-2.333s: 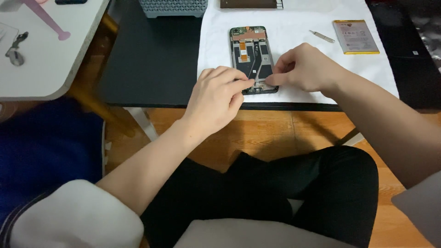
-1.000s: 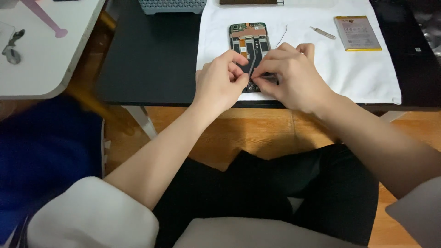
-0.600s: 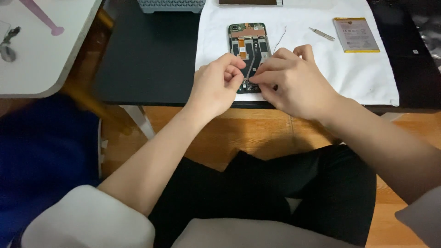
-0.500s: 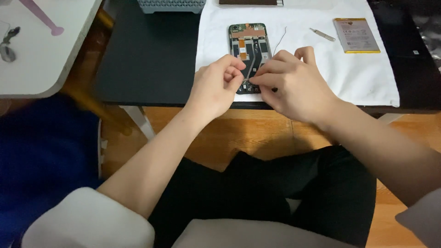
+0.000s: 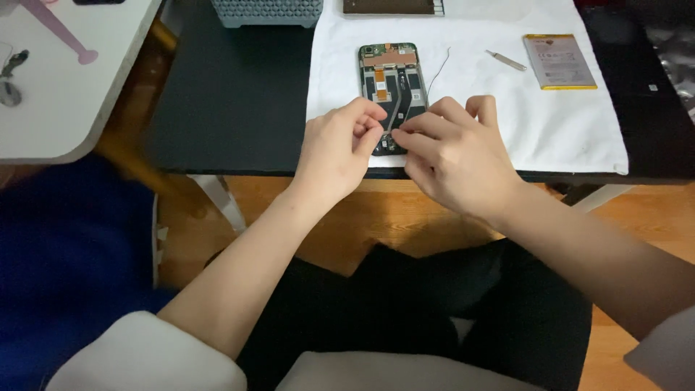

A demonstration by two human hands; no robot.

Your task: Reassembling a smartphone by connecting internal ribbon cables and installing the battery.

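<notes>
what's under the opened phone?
The opened phone lies on a white cloth spread over the black table. Its lower end is covered by the left hand and right hand, so anything there is hidden.

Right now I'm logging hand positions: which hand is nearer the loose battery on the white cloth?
Right. The right hand rests at the opened phone's lower end, on the battery's side. The left hand lies beyond it, further from the battery.
</notes>
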